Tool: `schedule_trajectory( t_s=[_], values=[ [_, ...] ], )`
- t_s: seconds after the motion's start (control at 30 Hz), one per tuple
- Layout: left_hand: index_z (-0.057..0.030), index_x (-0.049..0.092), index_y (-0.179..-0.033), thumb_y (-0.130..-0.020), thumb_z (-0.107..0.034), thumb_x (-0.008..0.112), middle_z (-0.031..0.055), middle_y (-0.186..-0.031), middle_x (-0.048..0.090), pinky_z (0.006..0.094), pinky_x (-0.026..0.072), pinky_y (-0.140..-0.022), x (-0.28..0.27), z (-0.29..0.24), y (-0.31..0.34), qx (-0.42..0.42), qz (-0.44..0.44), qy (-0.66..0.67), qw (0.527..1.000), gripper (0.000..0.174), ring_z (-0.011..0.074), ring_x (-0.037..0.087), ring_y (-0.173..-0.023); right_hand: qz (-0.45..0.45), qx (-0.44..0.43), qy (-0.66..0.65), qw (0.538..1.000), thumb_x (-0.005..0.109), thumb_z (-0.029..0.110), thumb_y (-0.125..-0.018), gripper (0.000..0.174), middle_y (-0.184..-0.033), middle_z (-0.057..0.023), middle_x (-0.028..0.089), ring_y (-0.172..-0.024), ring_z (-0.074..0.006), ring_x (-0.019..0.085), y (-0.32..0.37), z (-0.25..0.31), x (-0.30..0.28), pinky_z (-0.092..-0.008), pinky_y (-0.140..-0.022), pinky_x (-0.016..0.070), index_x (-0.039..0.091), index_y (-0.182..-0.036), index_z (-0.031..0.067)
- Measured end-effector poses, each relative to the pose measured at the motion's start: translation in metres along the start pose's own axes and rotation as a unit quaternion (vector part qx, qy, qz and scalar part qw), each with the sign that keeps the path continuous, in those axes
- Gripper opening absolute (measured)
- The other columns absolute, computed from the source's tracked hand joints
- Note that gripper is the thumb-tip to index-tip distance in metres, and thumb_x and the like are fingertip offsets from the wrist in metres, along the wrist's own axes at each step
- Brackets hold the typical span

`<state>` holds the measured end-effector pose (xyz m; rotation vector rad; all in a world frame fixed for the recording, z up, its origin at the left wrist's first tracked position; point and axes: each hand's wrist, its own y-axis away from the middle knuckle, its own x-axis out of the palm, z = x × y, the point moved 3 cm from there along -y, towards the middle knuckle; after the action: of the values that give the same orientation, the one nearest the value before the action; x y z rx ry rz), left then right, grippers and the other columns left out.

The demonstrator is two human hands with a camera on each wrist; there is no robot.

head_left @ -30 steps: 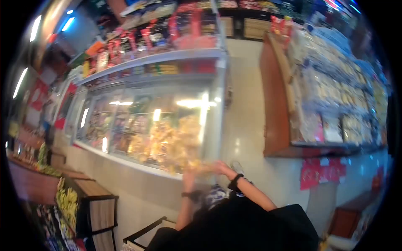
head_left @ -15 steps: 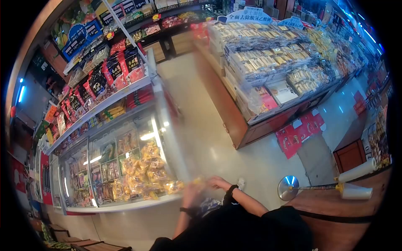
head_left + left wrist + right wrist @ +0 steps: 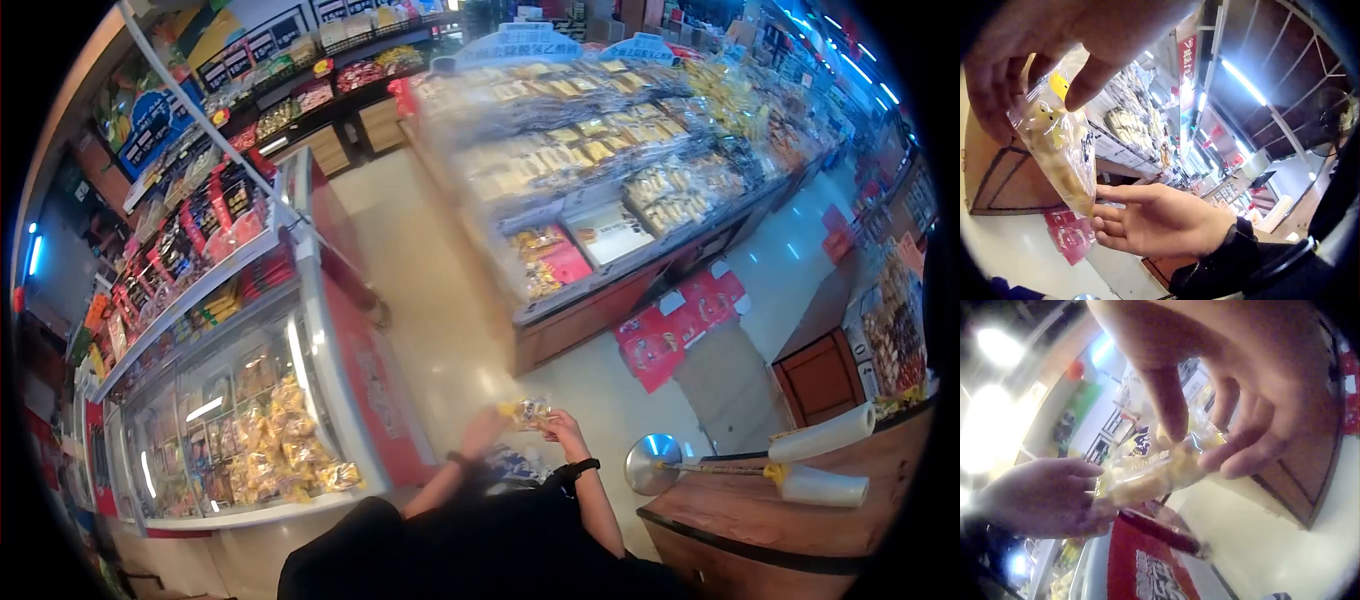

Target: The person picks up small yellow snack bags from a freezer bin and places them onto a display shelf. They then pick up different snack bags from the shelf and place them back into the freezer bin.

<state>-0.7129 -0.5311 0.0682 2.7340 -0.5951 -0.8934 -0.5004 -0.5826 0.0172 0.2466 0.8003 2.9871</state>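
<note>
A clear plastic packet [image 3: 527, 411] with yellow and dark print and pale yellowish food inside is held up between both hands. At one end, the left hand [image 3: 482, 432] pinches it, and its thumb [image 3: 1088, 84] lies across the film in the left wrist view. The right hand [image 3: 566, 432] grips the opposite end between thumb and fingers, seen closely in the right wrist view. Printed characters show on the packet [image 3: 1154, 472] there. Each wrist wears a dark band.
A glass-topped freezer [image 3: 372, 470] with many yellow packets stands at left. Ahead is a wooden display stand [image 3: 560, 335] stacked with wrapped bread. At right a wooden counter [image 3: 760, 535] carries rolls of plastic bags [image 3: 825, 485]. Flattened red cardboard [image 3: 660, 345] lies on the floor.
The view has swung to the right, so the freezer now sits further left. Both hands have come away from the freezer's edge with the packet, which now shows more clearly between them.
</note>
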Motion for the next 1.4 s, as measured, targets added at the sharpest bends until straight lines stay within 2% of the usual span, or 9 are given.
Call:
schedule_trajectory(
  t_s=[0.1,0.2,0.4,0.5,0.7,0.8,0.97,1.3,1.4],
  values=[
    [0.0015,0.061,-0.108,-0.092,-0.033,0.052,0.0259,-0.102,0.063,0.0467,0.0468,-0.083,0.039,-0.030,-0.040,0.057,0.035,0.059,0.996,0.040,0.0395,0.060,-0.094,-0.073,-0.004,-0.039,0.997,0.067,0.010,-0.084,0.029,-0.080,-0.0054,0.062,-0.068,-0.0125,0.061,-0.001,0.005,-0.056,-0.0249,-0.062,0.0502,0.055,-0.110,0.0051],
    [0.0021,0.056,-0.118,-0.089,-0.026,0.060,0.0164,-0.093,0.067,0.0366,0.0501,-0.076,0.052,-0.062,-0.059,0.050,0.026,0.030,0.998,0.040,0.0237,0.064,-0.084,-0.126,0.004,-0.099,0.987,0.067,0.008,-0.083,0.030,-0.079,-0.0044,0.061,-0.067,-0.0124,0.060,0.006,0.005,-0.084,-0.0247,-0.061,0.0501,0.056,-0.111,0.0044],
    [-0.0030,0.051,-0.122,-0.090,-0.023,0.060,0.0137,-0.089,0.066,0.0342,0.0508,-0.072,0.059,-0.095,-0.102,-0.058,0.075,0.098,0.991,0.039,0.0210,0.064,-0.080,-0.161,-0.031,-0.019,0.986,0.067,0.007,-0.083,0.034,-0.088,-0.0043,0.059,-0.068,-0.0118,0.058,-0.041,0.010,-0.129,-0.0250,-0.060,0.0498,0.056,-0.116,0.0046],
    [-0.0040,0.050,-0.122,-0.090,-0.022,0.059,0.0117,-0.086,0.065,0.0338,0.0506,-0.071,0.056,-0.097,-0.135,0.043,0.001,0.065,0.997,0.038,0.0207,0.064,-0.077,-0.149,-0.095,0.068,0.982,0.067,0.006,-0.083,0.035,-0.089,-0.0039,0.059,-0.069,-0.0114,0.057,-0.085,0.021,-0.144,-0.0256,-0.061,0.0500,0.056,-0.116,0.0046],
    [-0.0010,0.055,-0.117,-0.086,-0.020,0.062,0.0089,-0.091,0.067,0.0312,0.0494,-0.068,0.048,-0.124,-0.219,-0.043,0.024,0.103,0.994,0.038,0.0180,0.063,-0.077,-0.177,-0.157,0.092,0.967,0.064,0.005,-0.083,0.036,-0.084,-0.0034,0.059,-0.069,-0.0103,0.057,-0.165,0.067,-0.186,-0.0232,-0.060,0.0461,0.056,-0.118,0.0045],
    [-0.0005,0.055,-0.120,-0.086,-0.022,0.062,0.0077,-0.093,0.066,0.0296,0.0492,-0.068,0.064,-0.098,-0.274,0.052,-0.020,0.143,0.988,0.041,0.0154,0.061,-0.078,-0.165,-0.119,-0.003,0.979,0.061,0.005,-0.085,0.033,-0.082,-0.0023,0.059,-0.070,-0.0093,0.056,-0.191,0.095,-0.200,-0.0218,-0.059,0.0438,0.056,-0.118,0.0043],
    [0.0035,0.053,-0.125,-0.088,-0.022,0.062,0.0075,-0.092,0.065,0.0289,0.0490,-0.071,0.058,-0.115,-0.328,-0.023,0.007,0.138,0.990,0.046,0.0144,0.061,-0.079,-0.125,-0.148,0.148,0.970,0.058,0.009,-0.087,0.029,-0.082,-0.0008,0.059,-0.070,-0.0076,0.055,-0.247,0.139,-0.221,-0.0213,-0.060,0.0429,0.056,-0.116,0.0052],
    [0.0032,0.054,-0.124,-0.094,-0.023,0.056,0.0070,-0.093,0.064,0.0267,0.0479,-0.074,0.043,-0.124,-0.352,-0.087,-0.121,0.223,0.963,0.040,0.0124,0.060,-0.084,-0.022,-0.072,0.130,0.989,0.060,0.013,-0.086,0.029,-0.089,-0.0005,0.062,-0.075,-0.0078,0.054,-0.288,0.270,-0.182,-0.0218,-0.062,0.0393,0.060,-0.115,0.0078],
    [0.0025,0.056,-0.123,-0.094,-0.024,0.055,0.0082,-0.096,0.065,0.0262,0.0478,-0.076,0.033,-0.132,-0.364,-0.116,-0.149,0.245,0.951,0.040,0.0125,0.061,-0.086,0.042,-0.064,0.166,0.983,0.060,0.014,-0.086,0.033,-0.093,-0.0009,0.064,-0.081,-0.0088,0.057,-0.333,0.264,-0.184,-0.0231,-0.065,0.0434,0.059,-0.118,0.0080]
  ],
)
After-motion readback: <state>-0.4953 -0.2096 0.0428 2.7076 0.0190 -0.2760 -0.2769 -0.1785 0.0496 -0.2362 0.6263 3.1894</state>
